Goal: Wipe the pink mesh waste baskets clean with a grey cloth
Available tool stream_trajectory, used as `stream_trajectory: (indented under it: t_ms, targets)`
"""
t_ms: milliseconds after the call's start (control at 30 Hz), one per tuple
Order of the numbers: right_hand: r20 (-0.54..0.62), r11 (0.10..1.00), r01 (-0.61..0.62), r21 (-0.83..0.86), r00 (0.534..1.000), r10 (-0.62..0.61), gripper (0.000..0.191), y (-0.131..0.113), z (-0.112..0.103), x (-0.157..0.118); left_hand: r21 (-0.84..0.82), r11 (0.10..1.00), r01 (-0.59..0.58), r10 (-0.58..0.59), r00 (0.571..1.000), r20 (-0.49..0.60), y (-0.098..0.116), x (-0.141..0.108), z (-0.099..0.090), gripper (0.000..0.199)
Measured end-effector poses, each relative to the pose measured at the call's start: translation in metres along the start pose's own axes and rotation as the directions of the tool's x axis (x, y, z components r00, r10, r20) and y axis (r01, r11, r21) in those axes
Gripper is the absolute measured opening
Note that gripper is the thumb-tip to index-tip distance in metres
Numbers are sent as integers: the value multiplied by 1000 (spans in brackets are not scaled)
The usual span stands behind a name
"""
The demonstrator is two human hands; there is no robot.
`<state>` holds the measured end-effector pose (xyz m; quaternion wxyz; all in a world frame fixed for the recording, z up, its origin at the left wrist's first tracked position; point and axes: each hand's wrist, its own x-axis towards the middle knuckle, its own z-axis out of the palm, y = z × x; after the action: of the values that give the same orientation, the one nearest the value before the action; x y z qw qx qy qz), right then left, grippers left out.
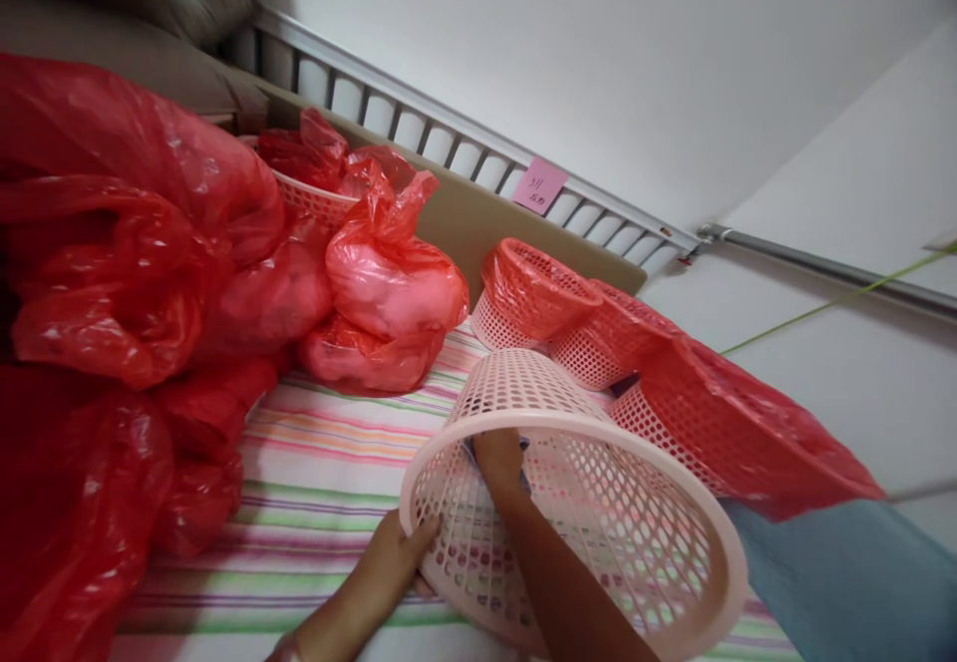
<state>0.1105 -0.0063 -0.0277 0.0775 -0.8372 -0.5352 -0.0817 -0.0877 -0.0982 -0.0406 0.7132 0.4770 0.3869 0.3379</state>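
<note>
A pink perforated plastic basket [568, 424] lies tipped on its side on the striped bedding, its wide mouth facing me. My left hand [408, 547] is closed on the basket's rim at the lower left, thumb over the edge. Deep inside the basket is my right hand [499, 455], closed and pressed near the inner wall. A blue-grey cloth [525, 480] shows at its edges, bunched under the fingers. The fingertips of that hand are hidden.
Several pink baskets lined with red plastic bags [538, 288] stand along the right. Filled red bags [396, 283] crowd the left on the striped sheet [329, 433]. A metal railing [419, 124] with a pink note [539, 185] runs along the wall. Blue fabric [852, 572] lies lower right.
</note>
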Motion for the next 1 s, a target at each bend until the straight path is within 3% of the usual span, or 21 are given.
stream_trajectory:
  t_ms: [167, 400, 500, 600, 833, 1000]
  targets:
    - [-25, 1000, 17, 17, 1000, -17, 39, -5, -9, -32, -6, 999, 45, -45, 997, -60, -11, 1, 7, 62]
    - [-137, 936, 285, 206, 956, -261, 42, 10, -10, -155, -1, 1000, 7, -8, 1000, -21, -9, 0, 3, 63]
    - [-159, 899, 371, 232, 926, -341, 44, 20, -11, -179, 21, 1000, -6, 6, 1000, -16, -8, -3, 3, 60]
    - [-90, 923, 313, 222, 950, -300, 43, 19, -18, -155, 73, 997, 19, -17, 999, -37, -2, -4, 3, 57]
    - [7, 999, 41, 4, 999, -41, 37, 2, -14, -28, 309, 943, -123, 149, 987, -62, 30, -4, -14, 47]
    - [4, 1000, 5, -10, 1000, -5, 38, 0, -1, -1, 325, 939, -114, 156, 982, -106, 37, 0, -27, 45]
